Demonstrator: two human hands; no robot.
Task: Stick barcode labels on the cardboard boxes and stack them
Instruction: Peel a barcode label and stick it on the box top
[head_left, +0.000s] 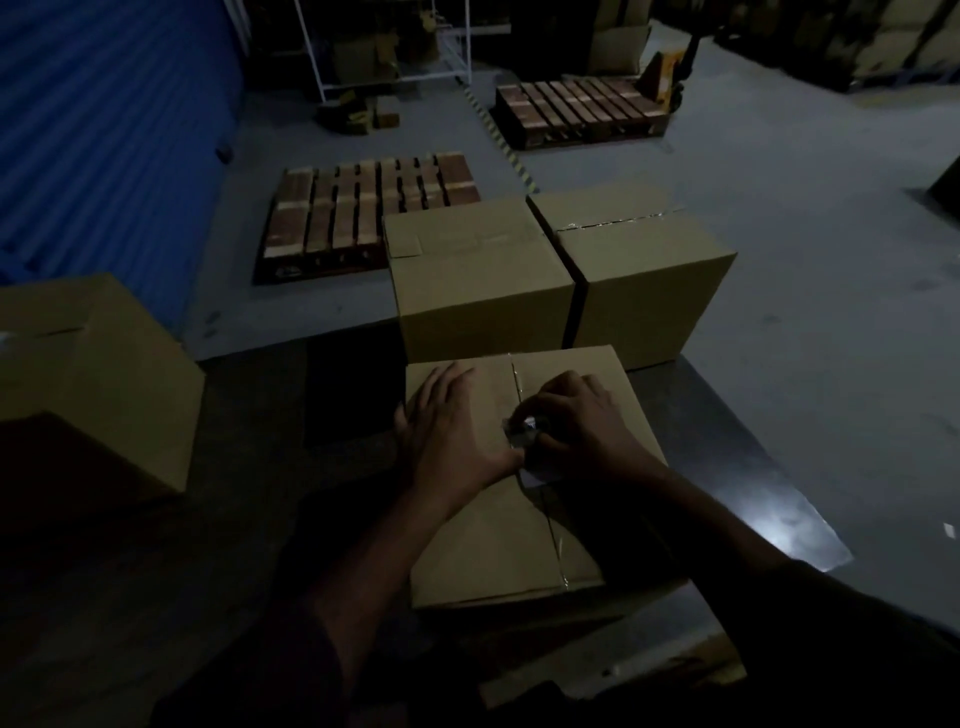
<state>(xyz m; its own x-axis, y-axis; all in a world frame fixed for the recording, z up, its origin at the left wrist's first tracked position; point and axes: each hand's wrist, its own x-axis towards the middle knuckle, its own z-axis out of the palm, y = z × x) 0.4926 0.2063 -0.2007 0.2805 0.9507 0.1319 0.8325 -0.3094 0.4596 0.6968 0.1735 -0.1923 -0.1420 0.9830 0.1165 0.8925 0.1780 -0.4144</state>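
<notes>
Behind the taped box (498, 525), two stacked-close cartons (483, 270)

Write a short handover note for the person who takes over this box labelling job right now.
Left hand: flat, pressing the near box top.
Right hand: pinching a small shiny label or tape piece at the taped seam; which one, too dark to tell.
Two sealed boxes stand side by side beyond; another box stands at left.
Done: no box visibly labelled.
Left: finish sticking, label the rest, stack.
</notes>
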